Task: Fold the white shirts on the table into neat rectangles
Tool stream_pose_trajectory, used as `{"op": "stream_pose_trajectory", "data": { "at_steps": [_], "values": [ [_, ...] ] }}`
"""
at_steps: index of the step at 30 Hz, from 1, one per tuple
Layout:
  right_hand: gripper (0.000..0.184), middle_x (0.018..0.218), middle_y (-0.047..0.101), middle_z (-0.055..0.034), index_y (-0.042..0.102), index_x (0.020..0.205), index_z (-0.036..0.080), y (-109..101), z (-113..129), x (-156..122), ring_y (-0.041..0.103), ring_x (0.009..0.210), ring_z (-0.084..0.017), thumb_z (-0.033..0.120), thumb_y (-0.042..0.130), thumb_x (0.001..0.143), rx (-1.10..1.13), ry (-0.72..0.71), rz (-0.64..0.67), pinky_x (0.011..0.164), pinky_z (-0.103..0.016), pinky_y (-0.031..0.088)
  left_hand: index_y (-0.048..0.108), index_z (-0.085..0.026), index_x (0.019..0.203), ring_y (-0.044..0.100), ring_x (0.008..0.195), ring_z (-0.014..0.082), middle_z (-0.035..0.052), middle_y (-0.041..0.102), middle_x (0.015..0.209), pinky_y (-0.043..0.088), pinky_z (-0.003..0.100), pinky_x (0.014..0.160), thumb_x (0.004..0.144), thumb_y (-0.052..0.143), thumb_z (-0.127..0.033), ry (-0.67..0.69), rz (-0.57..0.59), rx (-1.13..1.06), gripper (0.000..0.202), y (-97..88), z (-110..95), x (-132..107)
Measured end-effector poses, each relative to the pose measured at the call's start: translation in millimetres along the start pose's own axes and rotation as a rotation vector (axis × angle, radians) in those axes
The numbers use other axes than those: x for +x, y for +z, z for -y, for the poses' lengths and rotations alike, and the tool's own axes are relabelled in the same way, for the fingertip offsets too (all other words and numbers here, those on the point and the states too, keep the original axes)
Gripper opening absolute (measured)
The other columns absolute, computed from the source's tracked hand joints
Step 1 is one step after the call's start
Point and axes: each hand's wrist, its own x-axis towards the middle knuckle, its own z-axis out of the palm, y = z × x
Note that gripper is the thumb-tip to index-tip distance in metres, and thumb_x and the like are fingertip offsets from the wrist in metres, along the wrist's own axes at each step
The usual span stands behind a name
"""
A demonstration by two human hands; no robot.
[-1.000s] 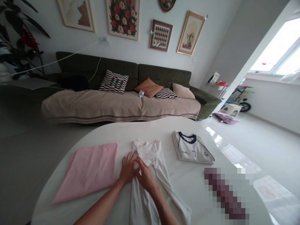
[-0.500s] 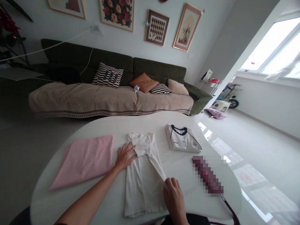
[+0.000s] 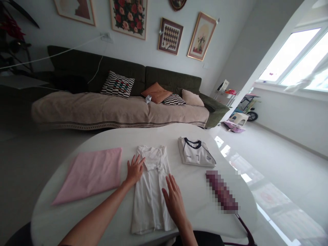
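A white shirt [image 3: 151, 201] lies in a long, narrow shape on the white table [image 3: 107, 218], its collar end pointing away from me. My left hand [image 3: 135, 169] rests with fingers spread on the shirt's upper left edge. Over the shirt's right edge is my right hand [image 3: 174, 198], fingers stretched out and thumb apart, holding nothing. Whether its palm presses on the fabric is hidden. Left of the shirt lies a folded pink cloth [image 3: 89, 174]. A folded white jersey [image 3: 197, 153] with a dark collar sits at the far right.
A blurred dark-red item [image 3: 222, 191] with a strap [image 3: 244, 225] lies near the table's right edge. Behind the table stands a green sofa [image 3: 174, 77] with a beige cover and several cushions. Pale floor [image 3: 276, 164] stretches to the right under a window.
My right hand has let go of the shirt's right edge, opened and moved up and left along it. The right part of the shirt now lies folded inward. My left hand stays near the collar.
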Motion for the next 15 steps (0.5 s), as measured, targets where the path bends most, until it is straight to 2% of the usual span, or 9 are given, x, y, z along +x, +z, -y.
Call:
{"op": "stream_pose_trajectory", "data": {
  "at_steps": [3,6,11,13,15],
  "values": [
    [0.052,0.13,0.046,-0.0084,0.035,0.132,0.021,32.9,-10.0,4.1,0.04,0.12,-0.022,0.044,0.032,0.086,-0.073,-0.07,0.033,0.094,-0.038,0.037,0.026,-0.026,0.136,0.003,0.134,0.0213,0.0002,0.017,0.146,0.01,0.046,0.106,0.088,0.027,-0.03,0.138,0.0,-0.016,0.048,-5.1,-30.8,1.0],
    [0.053,0.137,0.036,-0.007,0.027,0.135,0.023,49.4,-17.3,-8.4,0.029,0.127,-0.023,0.044,0.032,0.088,-0.168,-0.086,0.093,0.099,-0.043,0.032,0.022,-0.027,0.137,0.003,0.134,0.0211,-0.0008,0.013,0.147,0.01,0.044,0.106,0.087,0.031,-0.037,0.239,0.097,-0.043,0.052,-1.3,-53.1,7.3],
    [0.06,0.138,0.03,-0.0052,0.022,0.136,0.025,51.3,-21.8,-47.8,0.026,0.127,-0.028,0.049,0.038,0.084,-0.223,-0.056,0.117,0.099,-0.05,0.031,0.034,-0.033,0.132,0.015,0.13,0.0363,0.0053,0.027,0.143,0.017,0.06,0.097,0.08,0.038,-0.054,0.097,0.207,-0.047,0.056,15.8,-54.2,25.6],
    [0.067,0.137,0.032,-0.006,0.016,0.137,0.025,51.4,-22.6,-64.9,0.03,0.125,-0.029,0.049,0.043,0.081,-0.231,-0.059,0.109,0.096,-0.051,0.035,0.038,-0.034,0.129,0.017,0.128,0.0398,0.0063,0.031,0.141,0.014,0.062,0.096,0.077,0.04,-0.06,0.062,0.219,-0.04,0.058,19.1,-54.4,36.5],
    [0.075,0.133,0.036,-0.0059,0.008,0.136,0.027,48.9,-22.1,-78.5,0.036,0.121,-0.03,0.049,0.048,0.077,-0.234,-0.066,0.101,0.093,-0.05,0.039,0.038,-0.031,0.13,0.012,0.13,0.0392,0.0076,0.029,0.142,0.007,0.06,0.099,0.077,0.038,-0.06,0.049,0.192,-0.03,0.06,19.5,-59.4,48.8]
  ]
}}
